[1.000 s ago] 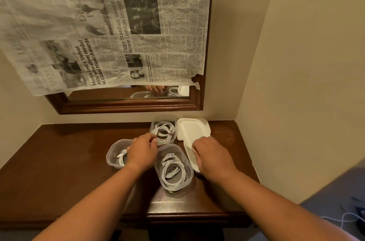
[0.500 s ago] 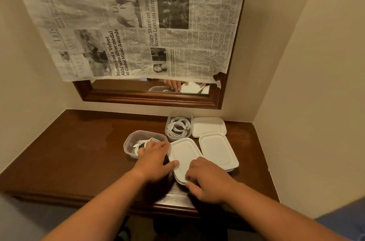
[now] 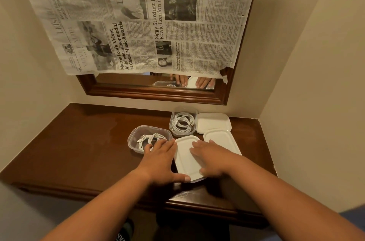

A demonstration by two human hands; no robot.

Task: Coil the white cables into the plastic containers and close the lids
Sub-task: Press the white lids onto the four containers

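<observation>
A white lid (image 3: 184, 157) lies on top of the nearest container, hiding the box and its cable. My right hand (image 3: 212, 157) presses flat on the lid's right side. My left hand (image 3: 161, 158) lies along the lid's left edge, thumb at its near corner, fingers straight. To the left stands an open clear container (image 3: 138, 138) with a coiled white cable (image 3: 147, 139) inside. Behind stands a second open container (image 3: 182, 123) holding a coiled cable (image 3: 181, 122).
Two loose white lids lie to the right, the far lid (image 3: 213, 122) by the wall and the nearer lid (image 3: 222, 139) partly under my right hand. All rests on a dark wooden shelf (image 3: 79, 142) in a corner, below a framed mirror (image 3: 156, 94) covered by newspaper (image 3: 138, 17).
A lid has gone onto the nearest container, which stood open a second ago. My right hand has moved up from the lid's near edge onto its top. The view has shifted.
</observation>
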